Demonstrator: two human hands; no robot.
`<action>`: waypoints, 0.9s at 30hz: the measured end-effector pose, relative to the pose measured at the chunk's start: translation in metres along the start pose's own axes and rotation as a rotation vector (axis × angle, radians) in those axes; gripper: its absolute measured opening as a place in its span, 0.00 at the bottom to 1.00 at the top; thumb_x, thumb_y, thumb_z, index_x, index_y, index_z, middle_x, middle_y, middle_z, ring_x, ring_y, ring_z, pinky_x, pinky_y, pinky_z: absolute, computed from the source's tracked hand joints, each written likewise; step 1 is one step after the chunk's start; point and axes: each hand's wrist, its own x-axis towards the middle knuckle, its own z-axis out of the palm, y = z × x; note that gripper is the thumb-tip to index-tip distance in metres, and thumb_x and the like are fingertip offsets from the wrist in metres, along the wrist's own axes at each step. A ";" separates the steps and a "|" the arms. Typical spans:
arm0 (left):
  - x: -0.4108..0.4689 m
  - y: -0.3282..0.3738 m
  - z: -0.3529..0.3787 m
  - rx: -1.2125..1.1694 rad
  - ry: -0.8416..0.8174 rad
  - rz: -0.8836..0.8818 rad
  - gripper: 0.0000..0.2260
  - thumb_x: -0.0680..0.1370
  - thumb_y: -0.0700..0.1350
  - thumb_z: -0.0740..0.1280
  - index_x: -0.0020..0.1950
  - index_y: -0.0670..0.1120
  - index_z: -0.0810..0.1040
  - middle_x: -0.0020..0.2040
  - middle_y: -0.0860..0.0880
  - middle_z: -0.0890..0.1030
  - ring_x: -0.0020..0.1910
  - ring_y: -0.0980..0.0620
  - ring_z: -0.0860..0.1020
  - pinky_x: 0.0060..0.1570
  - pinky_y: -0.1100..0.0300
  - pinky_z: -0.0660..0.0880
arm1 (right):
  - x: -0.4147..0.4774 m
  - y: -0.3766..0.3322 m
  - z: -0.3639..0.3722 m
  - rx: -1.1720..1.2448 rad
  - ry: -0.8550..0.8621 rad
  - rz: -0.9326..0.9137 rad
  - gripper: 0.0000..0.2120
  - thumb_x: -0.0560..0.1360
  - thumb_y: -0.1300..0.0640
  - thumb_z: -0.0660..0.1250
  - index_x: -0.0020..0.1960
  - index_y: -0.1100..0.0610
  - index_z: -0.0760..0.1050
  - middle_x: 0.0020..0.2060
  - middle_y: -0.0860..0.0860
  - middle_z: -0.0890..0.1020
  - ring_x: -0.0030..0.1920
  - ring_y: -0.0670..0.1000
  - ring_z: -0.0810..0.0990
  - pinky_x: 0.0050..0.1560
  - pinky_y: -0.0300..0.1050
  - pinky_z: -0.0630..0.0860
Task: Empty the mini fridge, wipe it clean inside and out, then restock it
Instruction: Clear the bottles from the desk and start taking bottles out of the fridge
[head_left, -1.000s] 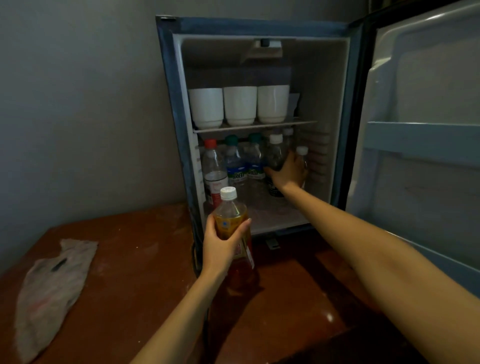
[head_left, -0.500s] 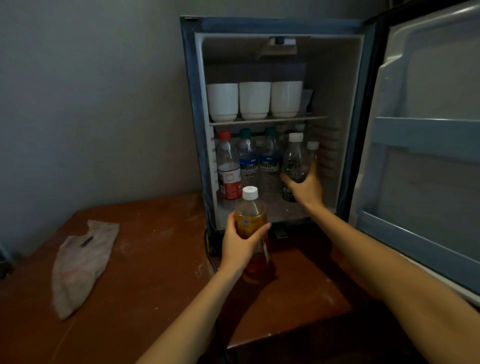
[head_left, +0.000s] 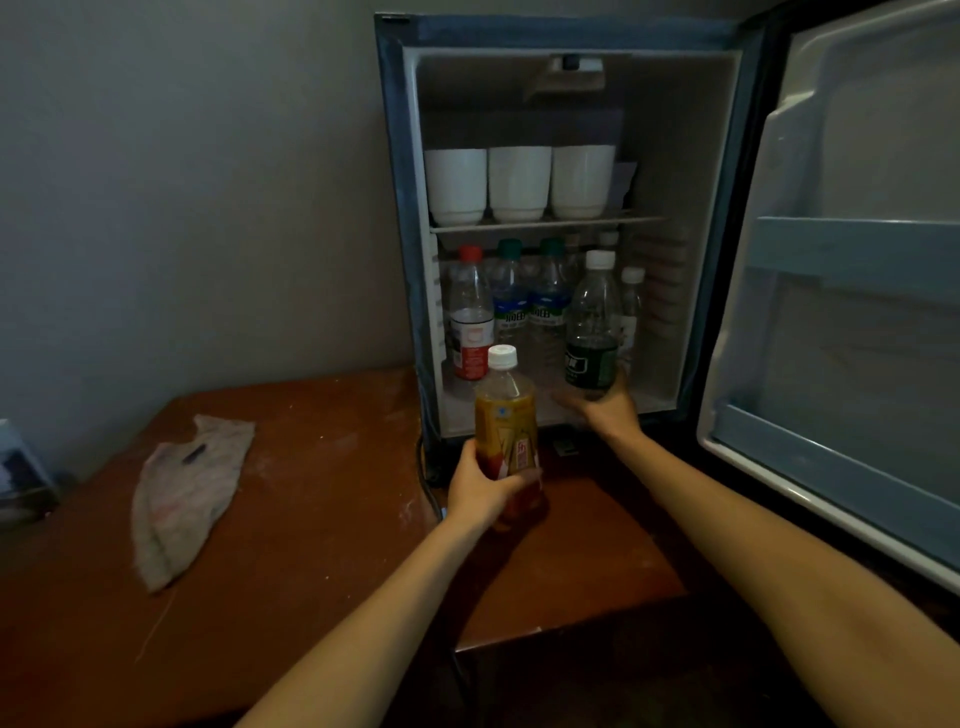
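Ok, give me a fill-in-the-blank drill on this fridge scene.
1. The left hand holds a juice bottle with ____ liquid.
2. The right hand grips a clear bottle with a ____ cap.
3. The shelf carries ____ white cups.
4. The fridge door stands ____.
Missing words: orange; white; three; open.

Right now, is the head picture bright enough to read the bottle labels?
Head view: dim and grainy; the wide lens bends the fridge door; labels on the orange bottle in the left hand and the dark-label bottle in the right hand are too soft to read.
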 end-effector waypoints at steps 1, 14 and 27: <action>-0.001 0.001 0.000 -0.015 0.019 -0.002 0.32 0.68 0.49 0.78 0.68 0.48 0.67 0.59 0.51 0.76 0.61 0.49 0.75 0.58 0.54 0.73 | -0.002 0.001 0.000 -0.003 -0.001 -0.007 0.46 0.60 0.52 0.82 0.72 0.56 0.63 0.65 0.56 0.75 0.65 0.57 0.74 0.63 0.57 0.74; -0.047 0.014 -0.044 -0.067 0.172 0.073 0.28 0.67 0.50 0.79 0.61 0.53 0.67 0.56 0.54 0.76 0.57 0.52 0.75 0.56 0.56 0.73 | -0.087 -0.019 0.012 0.123 -0.241 -0.083 0.38 0.60 0.60 0.82 0.65 0.56 0.67 0.57 0.54 0.78 0.60 0.54 0.77 0.58 0.48 0.75; -0.171 -0.008 -0.191 -0.099 0.648 0.092 0.35 0.68 0.40 0.78 0.70 0.45 0.65 0.60 0.49 0.74 0.58 0.52 0.75 0.50 0.65 0.72 | -0.217 -0.081 0.132 0.335 -0.708 -0.178 0.35 0.63 0.58 0.80 0.65 0.52 0.66 0.57 0.51 0.80 0.56 0.50 0.80 0.56 0.47 0.78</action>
